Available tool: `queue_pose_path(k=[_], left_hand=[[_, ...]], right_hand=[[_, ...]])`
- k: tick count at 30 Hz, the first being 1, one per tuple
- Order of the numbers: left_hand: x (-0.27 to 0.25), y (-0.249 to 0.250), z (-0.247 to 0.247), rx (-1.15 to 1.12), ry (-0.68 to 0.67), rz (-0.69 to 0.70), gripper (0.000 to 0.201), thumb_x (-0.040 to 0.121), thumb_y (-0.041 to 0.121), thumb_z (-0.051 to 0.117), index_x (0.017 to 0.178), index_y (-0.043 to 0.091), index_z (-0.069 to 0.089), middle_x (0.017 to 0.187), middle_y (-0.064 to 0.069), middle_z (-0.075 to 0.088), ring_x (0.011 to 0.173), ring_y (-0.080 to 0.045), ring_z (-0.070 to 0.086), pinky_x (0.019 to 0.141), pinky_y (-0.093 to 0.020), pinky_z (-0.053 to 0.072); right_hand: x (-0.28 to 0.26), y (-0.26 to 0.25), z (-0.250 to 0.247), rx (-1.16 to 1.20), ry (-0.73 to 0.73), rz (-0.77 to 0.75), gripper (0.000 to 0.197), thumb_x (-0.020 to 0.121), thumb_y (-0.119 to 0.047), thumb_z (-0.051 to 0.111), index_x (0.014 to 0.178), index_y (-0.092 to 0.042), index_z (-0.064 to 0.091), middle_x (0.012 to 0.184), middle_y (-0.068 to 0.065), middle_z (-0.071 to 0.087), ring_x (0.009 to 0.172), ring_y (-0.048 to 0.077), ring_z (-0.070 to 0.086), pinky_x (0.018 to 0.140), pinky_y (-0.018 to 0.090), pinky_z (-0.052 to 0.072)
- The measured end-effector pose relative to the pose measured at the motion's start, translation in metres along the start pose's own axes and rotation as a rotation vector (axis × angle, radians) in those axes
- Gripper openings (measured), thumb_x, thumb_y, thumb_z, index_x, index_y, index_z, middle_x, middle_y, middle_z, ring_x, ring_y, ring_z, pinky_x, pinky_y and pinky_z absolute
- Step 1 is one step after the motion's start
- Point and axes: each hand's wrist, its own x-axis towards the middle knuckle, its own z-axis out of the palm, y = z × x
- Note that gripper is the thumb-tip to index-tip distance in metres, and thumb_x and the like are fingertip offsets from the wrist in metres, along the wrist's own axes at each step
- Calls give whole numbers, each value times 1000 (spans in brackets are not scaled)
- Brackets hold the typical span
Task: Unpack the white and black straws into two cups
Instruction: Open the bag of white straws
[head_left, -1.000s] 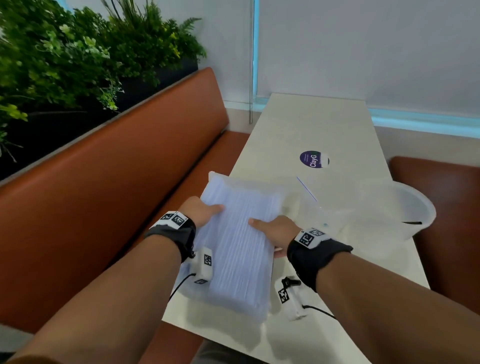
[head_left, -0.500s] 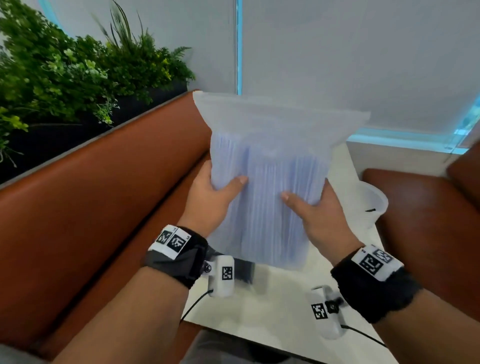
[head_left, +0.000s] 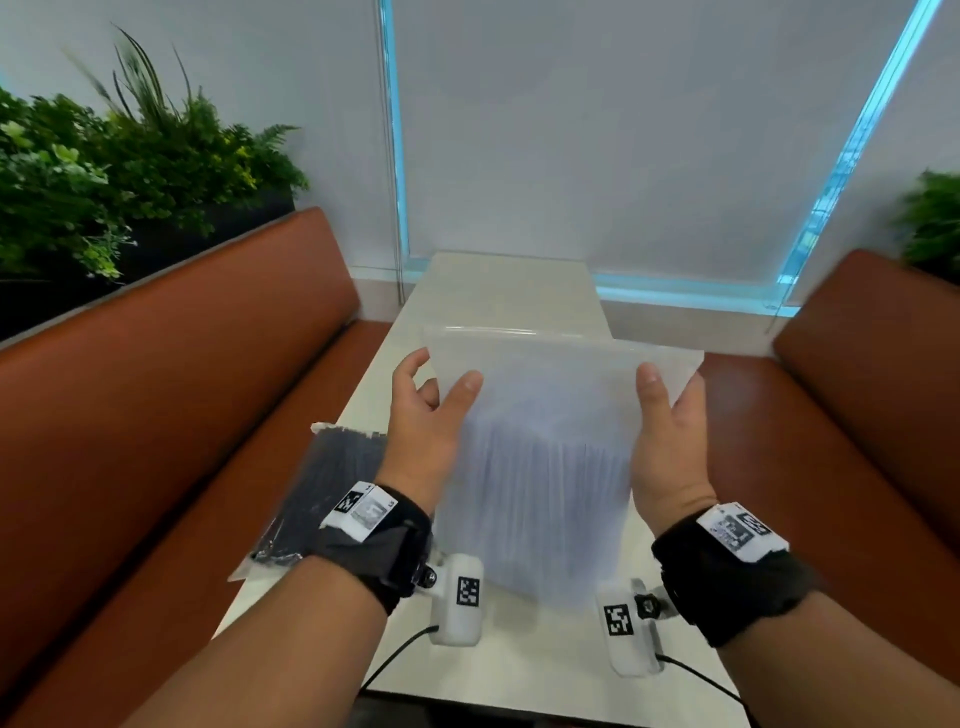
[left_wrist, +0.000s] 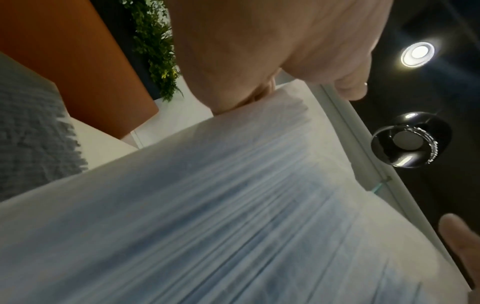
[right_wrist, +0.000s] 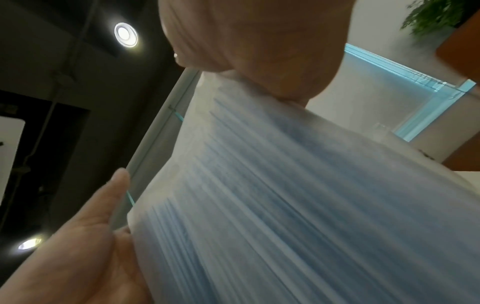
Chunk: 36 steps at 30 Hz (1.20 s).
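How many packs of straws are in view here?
2. The pack of white straws is upright between the left hand and right hand. The pack of black straws lies on the table, left, partly behind the left wrist. Others may be hidden.

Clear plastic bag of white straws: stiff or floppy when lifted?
Probably stiff below, where the clear plastic bag of white straws is packed; its empty top likely flops. Perhaps slippery: left hand and right hand hold it.

Bag (head_left: 535, 467) over table (head_left: 509, 280) — other pack (head_left: 322, 483) at left
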Motion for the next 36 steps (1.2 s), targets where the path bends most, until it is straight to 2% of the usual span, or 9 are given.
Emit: queue_pose_path(k=[3,8,13,18,24,26,29,32,36], left_hand=[[0,-10,0,84,16,-30,62,88,33,75,140,27,41,110,9,74,105,-11,70,98,-42,53],[20,38,0,450,283,290,67,82,49,72,138,33,40,121,6,46,111,-6,52,94,-22,45],[23,98,69,916,-320,732,38,92,40,59,125,20,62,121,4,63,113,-17,56,102,-40,43],[23,95,100,1295,-524,612,30,101,37,48,127,30,61,123,6,67,112,-21,60,96,-40,46],[59,94,16,1406,-451,245,22,101,38,50,109,29,68,112,6,69,103,-18,61,89,-34,48],[67,89,-11,1343,-453,127,18,101,35,52,107,26,67,106,7,68,94,-13,61,76,-26,46],[68,81,-26,1139,-407,92,11,100,31,58,97,27,68,84,10,67,71,-5,59,57,-15,39],[68,80,-26,885,-328,147,10,98,27,64,91,27,71,77,7,68,60,0,54,60,-15,44],[63,84,-17,505,-252,109,9,93,14,70,93,22,75,83,2,72,69,-7,63,68,-17,51]], right_hand=[[3,8,-1,-39,0,61,31,94,-37,62,121,-23,63,115,0,73,110,21,69,92,41,57],[13,1,-2,-22,68,27,16,97,-40,53,92,-35,67,91,-10,69,87,10,64,79,30,52],[23,-14,6,-39,75,-31,33,105,-29,45,81,-36,67,86,-5,59,88,18,51,82,39,42],[25,-19,0,-17,88,-47,37,108,-19,43,83,-31,66,83,-5,59,84,16,52,78,34,43],[33,-19,-8,-105,223,-5,29,109,-21,39,83,-24,51,76,-7,43,67,5,38,64,25,35],[38,-22,-4,-176,234,-2,22,108,-19,42,90,-25,53,86,-3,51,75,8,47,73,30,42],[46,-29,1,-553,176,-119,30,98,-16,55,127,-20,53,128,7,51,120,24,49,107,41,38],[46,-42,23,-1097,-57,-464,47,90,-33,56,137,-30,51,141,1,50,135,24,39,115,56,24],[46,-48,68,-1311,-540,-296,37,100,-51,43,136,-45,47,132,-16,60,131,16,47,117,58,13]])
